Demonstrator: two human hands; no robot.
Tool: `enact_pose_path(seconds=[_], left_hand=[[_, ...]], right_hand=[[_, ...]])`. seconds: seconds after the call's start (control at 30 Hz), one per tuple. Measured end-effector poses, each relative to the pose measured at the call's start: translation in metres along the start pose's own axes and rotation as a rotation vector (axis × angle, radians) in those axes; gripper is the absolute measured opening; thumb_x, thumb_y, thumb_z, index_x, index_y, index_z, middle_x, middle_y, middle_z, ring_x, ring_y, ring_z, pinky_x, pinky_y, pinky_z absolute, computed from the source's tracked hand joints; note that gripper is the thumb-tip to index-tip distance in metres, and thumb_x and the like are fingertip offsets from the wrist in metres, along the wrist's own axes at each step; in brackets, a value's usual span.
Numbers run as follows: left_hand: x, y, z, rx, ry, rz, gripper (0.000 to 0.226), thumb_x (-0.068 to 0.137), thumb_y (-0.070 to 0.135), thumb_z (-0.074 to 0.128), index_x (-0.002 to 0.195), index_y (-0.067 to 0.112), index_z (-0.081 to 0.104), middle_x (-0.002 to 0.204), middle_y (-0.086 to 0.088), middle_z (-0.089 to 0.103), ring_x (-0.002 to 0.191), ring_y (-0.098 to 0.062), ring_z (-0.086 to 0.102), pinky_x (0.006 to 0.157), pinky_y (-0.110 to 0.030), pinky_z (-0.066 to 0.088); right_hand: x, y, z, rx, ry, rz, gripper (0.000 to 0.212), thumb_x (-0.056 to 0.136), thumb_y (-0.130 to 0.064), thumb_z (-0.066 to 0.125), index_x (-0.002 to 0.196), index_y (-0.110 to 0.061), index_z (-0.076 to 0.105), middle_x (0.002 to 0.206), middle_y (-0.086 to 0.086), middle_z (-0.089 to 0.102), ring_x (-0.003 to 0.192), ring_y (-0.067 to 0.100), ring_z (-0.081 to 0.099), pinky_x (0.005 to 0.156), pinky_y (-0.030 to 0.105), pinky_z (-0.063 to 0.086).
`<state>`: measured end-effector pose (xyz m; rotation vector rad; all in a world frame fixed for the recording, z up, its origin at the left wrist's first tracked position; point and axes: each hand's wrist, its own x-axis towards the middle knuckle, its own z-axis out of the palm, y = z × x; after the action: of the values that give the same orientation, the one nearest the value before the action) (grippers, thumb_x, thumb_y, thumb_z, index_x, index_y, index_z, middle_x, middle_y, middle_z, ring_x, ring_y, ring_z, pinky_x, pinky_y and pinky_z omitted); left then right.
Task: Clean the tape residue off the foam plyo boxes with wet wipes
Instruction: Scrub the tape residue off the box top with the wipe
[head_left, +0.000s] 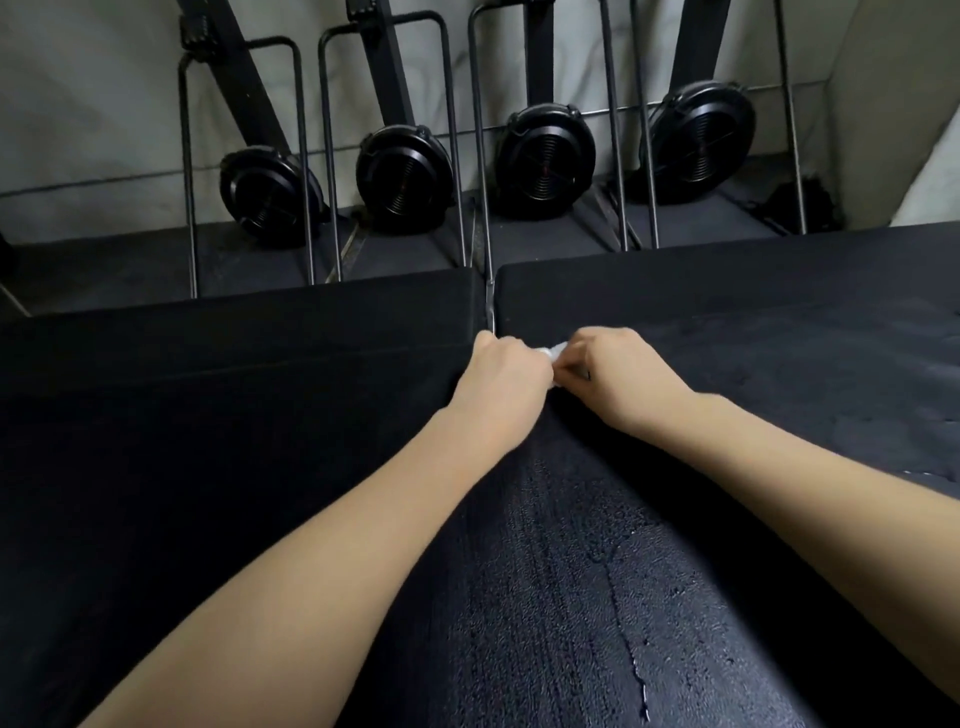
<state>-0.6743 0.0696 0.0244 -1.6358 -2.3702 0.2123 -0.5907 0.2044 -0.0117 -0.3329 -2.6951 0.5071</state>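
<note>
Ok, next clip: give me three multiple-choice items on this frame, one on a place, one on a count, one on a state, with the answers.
1. Where is the wipe?
A. between the two hands, by the gap between the boxes
B. on the floor by the fans
C. at the near edge of the right box

2. How many round black fans stand behind the boxes?
A. two
B. four
C. six

3. What state is the right box top in?
A. dry and uniform
B. streaked and wet-looking
C. covered by a cloth

Answers:
1. A, the white wipe shows between the left hand and right hand, both pinching it.
2. B, four fans stand in a row along the wall.
3. B, shiny streaks and droplets run down its surface.
</note>
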Motion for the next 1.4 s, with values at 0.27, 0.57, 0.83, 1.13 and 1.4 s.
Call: enact_pose_path(seconds=[0.27,0.57,0.83,1.13,1.4], left_hand=[[0.04,-0.003,0.016,0.118,-0.016,-0.109,0.027,0.086,-0.001,0.049,0.087,0.025,0.044,0.064,0.004,0.034,0.075,-0.019,0.043,0.072,-0.031,0.029],[-0.058,0.036,-0.019,-0.122,0.012,0.117,0.059,0.091,0.009,0.044,0.142,0.038,0.047,0.083,0.005,0.06,0.066,-0.022,0.037,0.07,-0.034,0.03],[-0.074,0.036,-0.009,-0.145,-0.123,0.019,0.046,0.088,0.004,0.045,0.119,0.033,0.061,0.077,0.006,0.037,0.063,-0.012,0.024,0.059,-0.028,0.02],[-0.074,0.047,-0.035,-0.066,-0.027,0.053,0.069,0.089,0.003,0.043,0.145,0.042,0.041,0.06,0.006,0.035,0.059,-0.019,0.038,0.074,-0.032,0.037],[-0.205,0.117,-0.066,-0.134,-0.072,0.209,0.025,0.041,0.015,0.077,0.054,0.027,0.059,0.047,0.011,0.043,0.039,-0.01,0.036,0.049,-0.022,0.029]], right_hand=[[0.04,0.013,0.011,-0.067,-0.05,0.159,0.029,0.092,-0.014,0.05,0.065,-0.012,0.059,0.078,0.008,0.063,0.073,0.031,0.063,0.063,0.041,0.055],[-0.07,-0.018,-0.036,-0.007,-0.177,0.001,0.026,0.081,-0.042,0.059,0.073,-0.021,0.073,0.074,-0.008,0.058,0.07,0.012,0.058,0.066,0.033,0.05],[-0.097,-0.025,-0.026,0.023,-0.104,-0.072,0.02,0.092,-0.037,0.064,0.083,-0.025,0.076,0.082,-0.012,0.056,0.074,0.013,0.06,0.066,0.035,0.052],[-0.084,-0.032,-0.02,0.019,-0.08,0.107,0.016,0.091,-0.029,0.067,0.085,-0.019,0.079,0.087,-0.007,0.059,0.081,0.014,0.057,0.071,0.034,0.05],[-0.239,-0.08,-0.054,0.043,-0.1,-0.08,0.014,0.087,-0.039,0.067,0.087,-0.032,0.078,0.074,-0.017,0.054,0.069,0.004,0.053,0.069,0.022,0.046]])
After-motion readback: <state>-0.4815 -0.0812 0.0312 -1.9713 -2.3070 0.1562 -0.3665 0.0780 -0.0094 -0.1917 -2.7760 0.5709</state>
